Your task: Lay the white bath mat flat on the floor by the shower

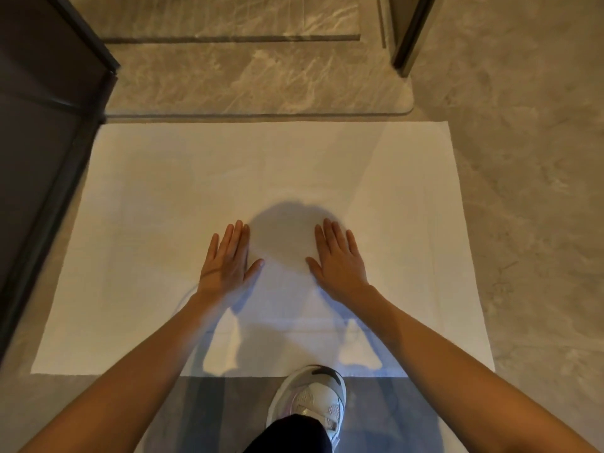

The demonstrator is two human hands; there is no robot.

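The white bath mat [163, 197] lies spread flat on the grey marble floor, its far edge against the shower threshold [261, 116]. My left hand [228, 259] rests palm down on the mat's middle, fingers together and flat. My right hand [336, 256] lies palm down beside it, a hand's width to the right. Neither hand holds anything. Faint fold creases cross the mat. My head's shadow falls between the hands.
A dark metal frame and glass panel [65, 103] stand along the mat's left side. A dark door frame [411, 34] stands at the top right. My shoe [310, 400] touches the mat's near edge. Bare marble floor [523, 191] extends to the right.
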